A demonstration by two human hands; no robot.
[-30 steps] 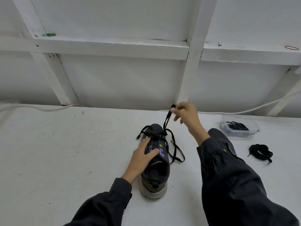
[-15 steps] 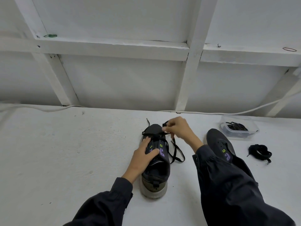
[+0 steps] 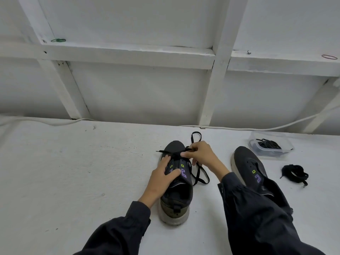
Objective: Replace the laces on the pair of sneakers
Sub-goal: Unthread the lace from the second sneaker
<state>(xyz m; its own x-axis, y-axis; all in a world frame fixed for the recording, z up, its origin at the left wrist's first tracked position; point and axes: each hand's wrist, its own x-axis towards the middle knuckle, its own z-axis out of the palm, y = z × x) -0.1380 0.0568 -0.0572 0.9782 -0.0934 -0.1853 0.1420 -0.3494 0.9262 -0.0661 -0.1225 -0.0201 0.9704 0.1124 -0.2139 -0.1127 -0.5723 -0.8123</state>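
A dark sneaker (image 3: 176, 196) with purple and green marks stands toe-away on the white table. My left hand (image 3: 161, 177) lies flat over its tongue and holds it down. My right hand (image 3: 200, 155) pinches the black lace (image 3: 197, 172) at the eyelets near the toe. One lace end sticks out to the left, and a loop trails off the shoe's right side. A second sneaker (image 3: 248, 166), with no lace in it, lies to the right, partly under my right sleeve.
A clear plastic tub (image 3: 270, 147) with black laces in it stands at the back right. A loose bundle of black lace (image 3: 294, 173) lies in front of it. A white cable (image 3: 257, 128) runs along the wall at the table's far edge.
My right hand came down from a raised pull above the toe and now pinches the lace at the eyelets. The left hand stayed on the tongue.
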